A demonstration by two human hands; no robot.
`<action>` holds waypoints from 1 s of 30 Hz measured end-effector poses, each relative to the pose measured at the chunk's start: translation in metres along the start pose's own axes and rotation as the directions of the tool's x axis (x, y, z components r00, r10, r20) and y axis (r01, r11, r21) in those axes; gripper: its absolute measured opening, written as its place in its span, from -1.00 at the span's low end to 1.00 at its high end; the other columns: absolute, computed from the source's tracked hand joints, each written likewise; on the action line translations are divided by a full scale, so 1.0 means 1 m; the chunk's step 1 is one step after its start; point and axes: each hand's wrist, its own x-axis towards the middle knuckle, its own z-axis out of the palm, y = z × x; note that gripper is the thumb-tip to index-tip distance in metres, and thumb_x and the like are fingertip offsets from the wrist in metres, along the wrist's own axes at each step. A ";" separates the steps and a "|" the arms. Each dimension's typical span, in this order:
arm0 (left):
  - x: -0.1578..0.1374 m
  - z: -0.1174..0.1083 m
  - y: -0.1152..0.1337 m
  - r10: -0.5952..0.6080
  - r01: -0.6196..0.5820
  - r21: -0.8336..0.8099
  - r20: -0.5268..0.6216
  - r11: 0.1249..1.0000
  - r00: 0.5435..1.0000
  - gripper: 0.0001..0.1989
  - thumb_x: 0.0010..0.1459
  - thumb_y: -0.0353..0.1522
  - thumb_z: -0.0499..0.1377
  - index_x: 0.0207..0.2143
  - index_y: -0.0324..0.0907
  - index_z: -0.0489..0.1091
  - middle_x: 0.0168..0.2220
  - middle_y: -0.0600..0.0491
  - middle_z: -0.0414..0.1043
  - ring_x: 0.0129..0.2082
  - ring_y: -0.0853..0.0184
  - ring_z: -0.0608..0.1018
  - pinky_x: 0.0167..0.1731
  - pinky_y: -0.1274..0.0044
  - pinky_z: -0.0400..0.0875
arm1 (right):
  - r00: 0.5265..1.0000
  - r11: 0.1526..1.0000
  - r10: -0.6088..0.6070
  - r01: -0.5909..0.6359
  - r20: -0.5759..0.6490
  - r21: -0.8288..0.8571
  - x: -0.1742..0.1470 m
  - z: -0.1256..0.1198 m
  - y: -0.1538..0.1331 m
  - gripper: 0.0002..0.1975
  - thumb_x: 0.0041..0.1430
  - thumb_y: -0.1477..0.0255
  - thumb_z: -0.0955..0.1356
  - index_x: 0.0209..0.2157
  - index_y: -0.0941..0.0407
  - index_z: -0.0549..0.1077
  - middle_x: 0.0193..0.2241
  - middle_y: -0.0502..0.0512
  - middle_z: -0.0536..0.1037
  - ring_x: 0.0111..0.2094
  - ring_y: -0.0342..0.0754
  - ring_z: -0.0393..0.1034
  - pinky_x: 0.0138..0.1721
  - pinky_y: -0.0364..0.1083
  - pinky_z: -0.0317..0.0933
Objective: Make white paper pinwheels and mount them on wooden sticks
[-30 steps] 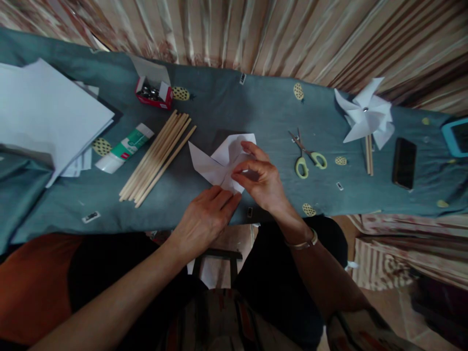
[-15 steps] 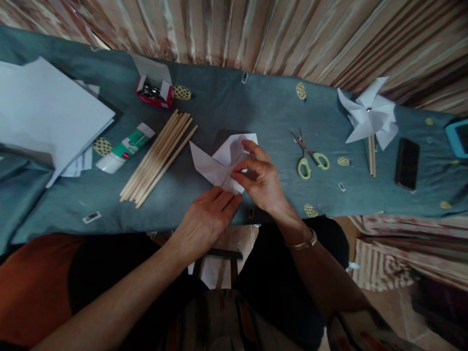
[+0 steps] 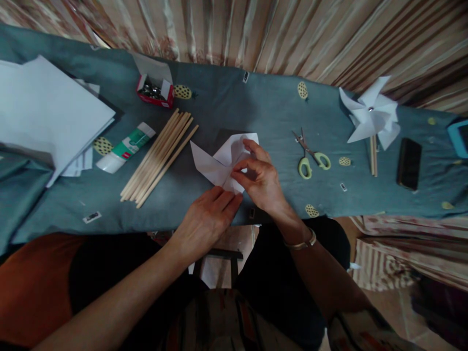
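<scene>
A white paper pinwheel (image 3: 208, 163), partly folded, lies on the cloth in front of me with pointed blades to the left and top. My right hand (image 3: 260, 178) pinches a paper flap near its centre between thumb and index finger, the other fingers curled over the right side. Along the lower edge, my left hand (image 3: 210, 209) has its fingers closed on the paper; the thumb is hidden. A finished-looking white pinwheel (image 3: 380, 114) with a wooden stick lies at the far right. Green-handled scissors (image 3: 310, 155) rest open to the right of my hands.
Wooden sticks (image 3: 161, 158) lie left of the paper, beside a glue stick (image 3: 126, 147). Behind them stands a red box (image 3: 155, 95) of small metal pieces. Paper sheets (image 3: 62, 107) cover the left. A black phone (image 3: 408, 164) lies right. The table's near edge runs by my lap.
</scene>
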 end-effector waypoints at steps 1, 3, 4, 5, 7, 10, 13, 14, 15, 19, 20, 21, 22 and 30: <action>0.000 0.000 0.000 -0.002 0.002 0.002 0.006 1.000 1.000 -0.79 0.29 -0.51 0.11 -0.06 -0.39 0.42 -0.26 -0.06 0.50 -0.27 0.20 0.50 -0.23 0.37 0.58 | 1.000 1.000 0.005 -0.005 0.000 -0.007 0.000 0.000 -0.001 -0.86 0.02 0.57 0.47 -0.41 0.03 0.55 0.20 0.01 0.39 0.22 0.12 0.27 0.27 0.25 0.16; 0.000 0.000 0.000 -0.008 0.008 0.006 0.011 1.000 1.000 -0.79 0.30 -0.50 0.10 -0.06 -0.38 0.42 -0.26 -0.05 0.51 -0.26 0.21 0.51 -0.23 0.38 0.58 | 1.000 1.000 0.011 -0.011 0.006 -0.019 0.000 -0.001 -0.002 -0.87 0.02 0.55 0.48 -0.40 0.03 0.54 0.21 0.03 0.39 0.22 0.13 0.27 0.27 0.23 0.16; 0.000 0.000 0.000 -0.010 0.009 0.009 0.011 1.000 1.000 -0.79 0.31 -0.50 0.09 -0.06 -0.38 0.42 -0.25 -0.05 0.51 -0.26 0.22 0.51 -0.22 0.38 0.58 | 1.000 1.000 0.011 -0.011 0.010 -0.024 0.000 -0.001 -0.002 -0.87 0.02 0.53 0.49 -0.39 0.02 0.54 0.22 0.03 0.39 0.22 0.13 0.27 0.27 0.22 0.16; 0.000 0.000 0.000 -0.010 0.010 0.013 0.009 1.000 1.000 -0.80 0.31 -0.50 0.09 -0.06 -0.37 0.42 -0.25 -0.05 0.51 -0.26 0.22 0.51 -0.22 0.38 0.57 | 1.000 1.000 0.009 -0.008 0.014 -0.029 0.000 -0.001 -0.002 -0.87 0.03 0.52 0.49 -0.39 0.02 0.54 0.22 0.02 0.38 0.22 0.13 0.27 0.27 0.22 0.16; 0.000 0.000 0.000 -0.007 0.007 0.020 -0.002 1.000 1.000 -0.80 0.30 -0.50 0.10 -0.06 -0.36 0.43 -0.25 -0.04 0.51 -0.25 0.22 0.52 -0.21 0.39 0.57 | 1.000 0.999 0.001 0.000 0.015 -0.043 0.000 -0.001 0.000 -0.87 0.04 0.50 0.50 -0.38 0.02 0.53 0.22 0.01 0.38 0.22 0.14 0.28 0.26 0.23 0.16; 0.000 0.000 0.000 -0.006 0.006 0.022 -0.002 1.000 1.000 -0.80 0.29 -0.51 0.12 -0.07 -0.36 0.42 -0.25 -0.05 0.51 -0.25 0.21 0.52 -0.22 0.40 0.57 | 1.000 0.998 -0.023 0.024 0.012 -0.062 0.000 -0.001 0.002 -0.86 0.05 0.51 0.49 -0.38 0.01 0.51 0.23 0.00 0.37 0.21 0.13 0.29 0.25 0.23 0.19; 0.000 -0.001 0.000 -0.007 0.007 0.020 0.014 1.000 1.000 -0.80 0.30 -0.51 0.10 -0.06 -0.36 0.42 -0.26 -0.05 0.51 -0.26 0.21 0.52 -0.22 0.39 0.57 | 0.999 0.997 -0.035 0.036 0.019 -0.074 -0.001 0.000 0.002 -0.87 0.07 0.50 0.49 -0.38 0.00 0.51 0.23 -0.02 0.36 0.22 0.11 0.28 0.25 0.22 0.20; 0.000 -0.001 0.000 -0.008 0.008 0.020 0.018 1.000 1.000 -0.80 0.30 -0.50 0.09 -0.05 -0.35 0.42 -0.26 -0.05 0.51 -0.26 0.21 0.52 -0.22 0.38 0.57 | 0.999 0.997 -0.037 0.038 0.017 -0.074 -0.002 0.000 0.002 -0.88 0.08 0.50 0.48 -0.38 0.00 0.52 0.23 -0.03 0.36 0.22 0.11 0.27 0.25 0.23 0.19; 0.000 -0.001 0.000 -0.009 0.008 0.020 0.020 1.000 1.000 -0.79 0.31 -0.50 0.08 -0.05 -0.35 0.42 -0.26 -0.05 0.51 -0.26 0.21 0.52 -0.23 0.38 0.57 | 0.999 0.997 -0.039 0.039 0.013 -0.073 -0.002 0.001 0.003 -0.89 0.09 0.50 0.47 -0.38 -0.01 0.52 0.23 -0.04 0.36 0.22 0.11 0.27 0.26 0.24 0.19; 0.000 -0.002 0.001 -0.012 0.012 0.016 0.024 1.000 1.000 -0.80 0.29 -0.50 0.11 -0.05 -0.37 0.42 -0.26 -0.06 0.51 -0.25 0.21 0.51 -0.22 0.39 0.56 | 0.998 0.996 -0.057 0.057 0.002 -0.072 -0.003 0.002 0.004 -0.90 0.12 0.50 0.45 -0.34 -0.01 0.55 0.24 -0.04 0.35 0.24 0.12 0.25 0.28 0.24 0.17; 0.000 -0.002 0.001 -0.010 0.009 0.016 0.023 1.000 1.000 -0.80 0.28 -0.51 0.12 -0.06 -0.38 0.42 -0.26 -0.06 0.50 -0.26 0.21 0.51 -0.22 0.39 0.56 | 0.998 0.995 -0.062 0.063 0.008 -0.077 -0.003 0.002 0.004 -0.91 0.13 0.48 0.45 -0.34 -0.02 0.56 0.24 -0.03 0.35 0.25 0.12 0.24 0.28 0.23 0.17; 0.000 -0.002 0.001 -0.008 0.007 0.016 0.023 1.000 1.000 -0.80 0.28 -0.50 0.13 -0.06 -0.38 0.42 -0.27 -0.06 0.50 -0.26 0.21 0.51 -0.23 0.39 0.55 | 0.997 0.994 -0.070 0.071 0.016 -0.082 -0.003 0.002 0.004 -0.92 0.14 0.47 0.45 -0.33 -0.02 0.57 0.24 -0.03 0.35 0.26 0.13 0.23 0.28 0.22 0.17; 0.000 -0.002 0.001 -0.007 0.006 0.017 0.022 1.000 1.000 -0.80 0.28 -0.50 0.12 -0.06 -0.38 0.42 -0.27 -0.06 0.50 -0.26 0.21 0.51 -0.23 0.39 0.55 | 0.997 0.993 -0.079 0.081 0.022 -0.087 -0.003 0.001 0.004 -0.93 0.16 0.46 0.44 -0.33 -0.02 0.57 0.24 -0.03 0.34 0.26 0.14 0.23 0.29 0.21 0.18; 0.000 -0.001 0.000 -0.014 0.014 0.007 0.018 1.000 1.000 -0.79 0.31 -0.49 0.09 -0.05 -0.36 0.42 -0.26 -0.06 0.50 -0.27 0.21 0.51 -0.24 0.38 0.56 | 0.982 0.974 -0.151 0.168 0.116 -0.153 -0.017 -0.007 -0.007 -0.75 0.32 0.42 0.27 -0.11 -0.09 0.56 0.31 -0.11 0.24 0.36 0.16 0.07 0.36 0.27 0.02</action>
